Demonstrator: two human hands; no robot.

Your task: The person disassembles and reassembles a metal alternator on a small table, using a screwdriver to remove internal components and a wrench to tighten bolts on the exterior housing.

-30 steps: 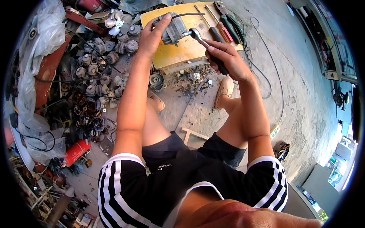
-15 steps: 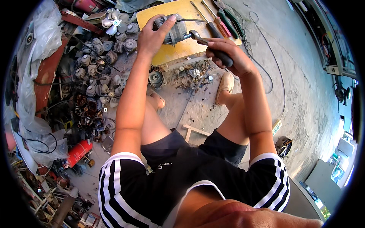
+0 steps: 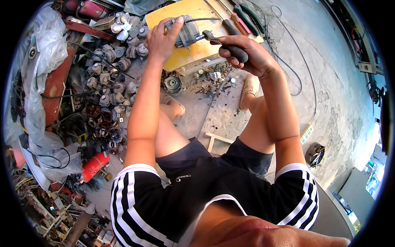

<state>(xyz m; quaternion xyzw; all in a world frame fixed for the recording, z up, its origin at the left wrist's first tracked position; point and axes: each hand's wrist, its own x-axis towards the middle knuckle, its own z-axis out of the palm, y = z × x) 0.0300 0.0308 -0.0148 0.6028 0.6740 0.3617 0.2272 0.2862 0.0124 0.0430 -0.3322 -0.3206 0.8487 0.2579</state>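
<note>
A small grey electric motor lies on its side on the yellow board. My left hand is closed over its left end, the thumb along the top. From its right side a bluish metal shaft sticks out. My right hand is wrapped round a black-handled hand tool, whose rounded metal head meets the end of that shaft. Whether the head grips the shaft or only touches it, I cannot tell. A dark cable runs right from the motor.
Behind my right hand lie a black-handled screwdriver, a red-handled screwdriver and green-handled pliers. Several old motors are heaped at the left, near a red cylinder. A loose cable crosses the floor at the right.
The tool's handle has swung upward a little with my right hand, so it lies flatter. My left hand keeps its hold on the motor. The whole view has shifted slightly.
</note>
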